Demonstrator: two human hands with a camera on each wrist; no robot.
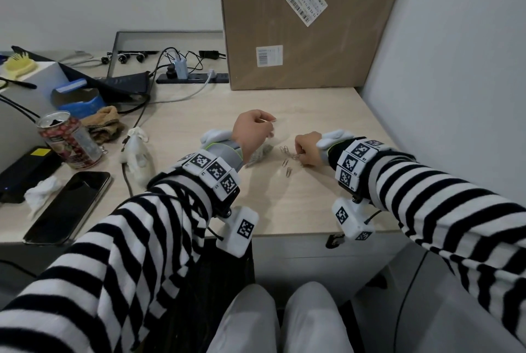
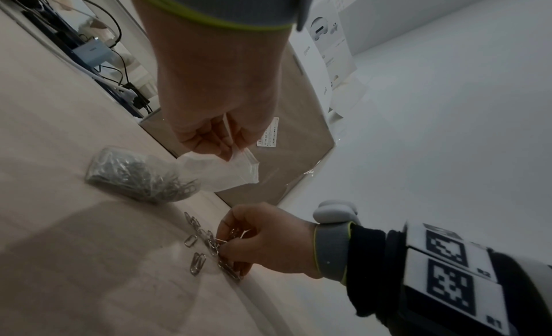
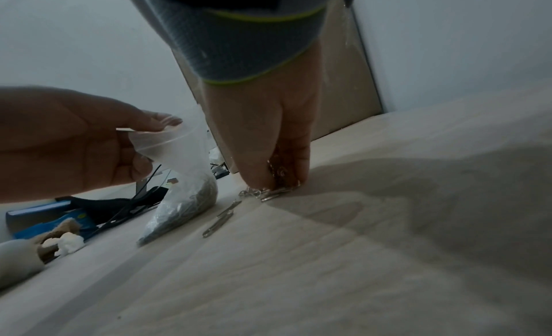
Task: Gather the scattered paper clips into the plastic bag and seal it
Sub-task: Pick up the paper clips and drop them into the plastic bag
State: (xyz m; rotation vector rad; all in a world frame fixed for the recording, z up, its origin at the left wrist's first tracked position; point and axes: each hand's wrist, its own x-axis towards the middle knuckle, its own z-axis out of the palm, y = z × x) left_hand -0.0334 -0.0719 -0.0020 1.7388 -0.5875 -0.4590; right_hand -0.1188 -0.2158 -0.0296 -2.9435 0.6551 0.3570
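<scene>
A clear plastic bag (image 2: 167, 173) (image 3: 182, 190) (image 1: 260, 152), heavy with paper clips at its bottom, rests on the pale wooden desk (image 1: 284, 204). My left hand (image 1: 252, 132) (image 2: 209, 135) (image 3: 89, 147) pinches the bag's open top edge and holds it up. Several loose paper clips (image 1: 287, 163) (image 2: 197, 242) (image 3: 222, 219) lie just right of the bag. My right hand (image 1: 306, 150) (image 2: 254, 239) (image 3: 276, 166) is down on them, fingertips curled round a small bunch of clips.
A big cardboard box (image 1: 307, 19) stands at the back, a wall close on the right. To the left lie a drink can (image 1: 68, 140), a phone (image 1: 68, 207), tissues (image 1: 136, 153), a power strip (image 1: 193, 77) and cables.
</scene>
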